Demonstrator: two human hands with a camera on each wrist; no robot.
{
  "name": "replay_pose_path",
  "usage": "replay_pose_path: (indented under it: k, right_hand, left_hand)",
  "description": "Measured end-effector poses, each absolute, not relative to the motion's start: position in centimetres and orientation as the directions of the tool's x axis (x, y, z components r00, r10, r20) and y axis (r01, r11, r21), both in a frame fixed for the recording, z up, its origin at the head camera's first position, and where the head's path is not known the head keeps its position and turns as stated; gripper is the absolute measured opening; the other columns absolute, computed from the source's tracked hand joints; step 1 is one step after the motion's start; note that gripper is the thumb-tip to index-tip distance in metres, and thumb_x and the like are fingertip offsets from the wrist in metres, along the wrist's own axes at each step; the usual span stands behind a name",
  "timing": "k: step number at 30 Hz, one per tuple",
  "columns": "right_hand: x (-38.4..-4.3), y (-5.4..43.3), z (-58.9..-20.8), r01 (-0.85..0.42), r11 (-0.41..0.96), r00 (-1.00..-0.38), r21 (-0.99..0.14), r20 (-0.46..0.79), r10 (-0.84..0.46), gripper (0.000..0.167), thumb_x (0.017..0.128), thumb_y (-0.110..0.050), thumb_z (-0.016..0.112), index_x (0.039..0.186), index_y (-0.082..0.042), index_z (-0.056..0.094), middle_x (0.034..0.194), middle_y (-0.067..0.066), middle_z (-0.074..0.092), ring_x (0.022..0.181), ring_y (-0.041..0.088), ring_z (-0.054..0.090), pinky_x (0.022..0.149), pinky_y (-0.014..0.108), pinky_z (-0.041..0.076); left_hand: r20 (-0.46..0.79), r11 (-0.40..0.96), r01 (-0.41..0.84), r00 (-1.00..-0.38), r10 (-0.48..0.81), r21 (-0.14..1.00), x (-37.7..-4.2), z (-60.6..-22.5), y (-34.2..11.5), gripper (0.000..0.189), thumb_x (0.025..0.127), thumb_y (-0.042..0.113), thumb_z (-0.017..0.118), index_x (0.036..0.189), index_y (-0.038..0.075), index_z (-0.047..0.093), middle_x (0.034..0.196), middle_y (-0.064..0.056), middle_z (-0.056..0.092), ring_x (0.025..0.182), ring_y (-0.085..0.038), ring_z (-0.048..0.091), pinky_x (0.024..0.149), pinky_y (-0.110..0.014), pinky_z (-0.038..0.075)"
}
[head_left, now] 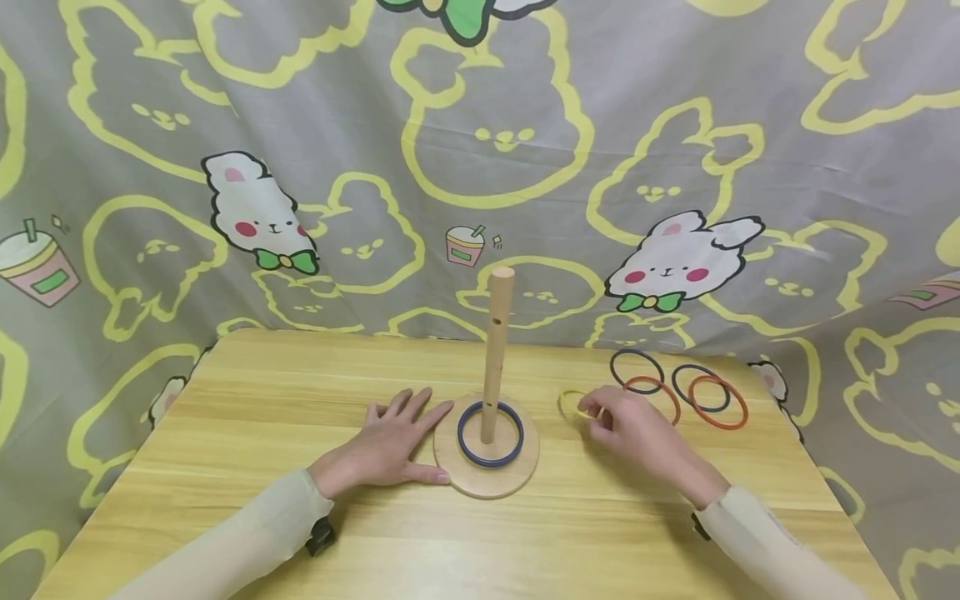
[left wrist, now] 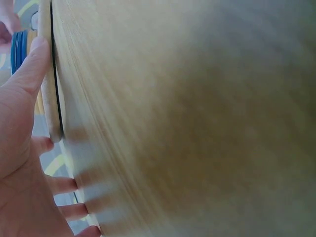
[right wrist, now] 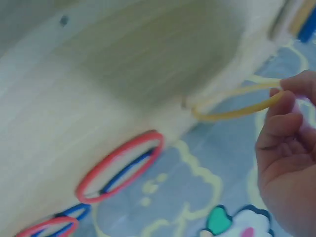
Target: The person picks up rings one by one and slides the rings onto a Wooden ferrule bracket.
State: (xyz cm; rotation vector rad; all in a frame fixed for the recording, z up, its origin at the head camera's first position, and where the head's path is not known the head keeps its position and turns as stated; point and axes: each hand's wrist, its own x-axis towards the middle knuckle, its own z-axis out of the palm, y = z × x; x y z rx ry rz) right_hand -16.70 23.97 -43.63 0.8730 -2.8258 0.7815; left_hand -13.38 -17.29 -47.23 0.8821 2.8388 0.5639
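A wooden post [head_left: 497,350] stands upright on a round wooden base [head_left: 486,485]. Stacked blue rings [head_left: 491,462] lie around the post's foot, on the base. My left hand [head_left: 386,446] is spread on the table at the base's left side; in the left wrist view its thumb [left wrist: 34,66] touches the base's edge beside the rings. To the right of the base, my right hand [head_left: 637,429] pinches a yellow ring [right wrist: 237,113] between thumb and fingertips. That ring is tilted, and its far side is close to the tabletop; whether it touches, I cannot tell.
Beyond the right hand lie a blue ring [head_left: 612,367] and a red ring [head_left: 678,408], overlapping. Farther right, another blue ring [head_left: 674,385] and red ring [head_left: 744,408] overlap. A patterned curtain [head_left: 360,125] hangs behind the wooden table [head_left: 300,358].
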Motion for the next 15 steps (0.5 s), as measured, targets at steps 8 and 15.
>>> replay_pose_path:
  k: [8,15]
  right_hand:
    - [-13.5,23.1,-40.4,-0.788,0.427,-0.609,-0.443,0.467,-0.641,0.035,0.088,0.009,0.079,0.112,-0.017,0.077,0.093,-0.017,0.067,0.078,0.002,0.06,0.063,0.02,0.051]
    - [-11.8,20.5,-36.8,-0.827,0.219,-0.527,-0.518,0.577,-0.624,0.044,0.09,0.011,0.077,0.123,-0.017,0.076,0.094,-0.013,0.066,0.078,0.004,0.061,0.065,0.019,0.052]
  left_hand:
    - [0.006,0.778,0.513,-0.836,0.548,0.362,-13.9,-49.1,-17.8,0.114,0.087,0.088,0.065,0.173,0.022,0.033,0.173,-0.027,0.027,0.154,-0.059,0.027,0.103,-0.087,0.027]
    - [-0.002,0.765,0.53,-0.822,0.569,0.366,-13.5,-47.6,-17.4,0.11,0.09,0.08,0.07,0.172,0.016,0.035,0.169,-0.032,0.03,0.15,-0.062,0.03,0.098,-0.087,0.03]
